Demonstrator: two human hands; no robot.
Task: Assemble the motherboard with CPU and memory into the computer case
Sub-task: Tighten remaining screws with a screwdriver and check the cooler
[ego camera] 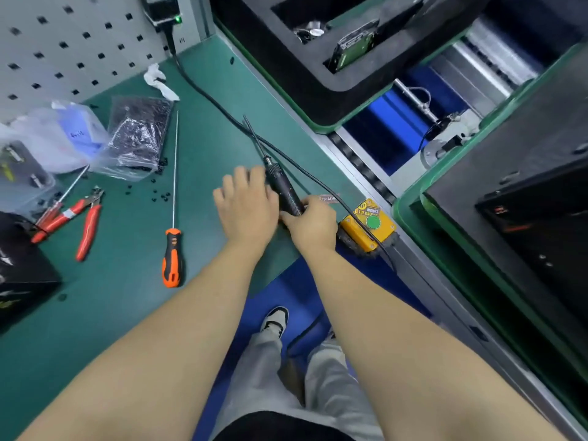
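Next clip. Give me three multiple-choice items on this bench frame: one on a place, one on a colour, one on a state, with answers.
1. Where does the long screwdriver lie?
A. on the green mat
B. in the foam tray
C. on the floor

2. What colour is the button on the yellow box?
A. red
B. green
C. blue

3. What is the right hand doing?
A. resting flat
B. gripping the black electric driver
C. holding pliers

Answers: 1 A, it lies on the mat left of the left hand; 2 B, a green disc shows on top; 3 B, fingers curl round the driver's lower end.
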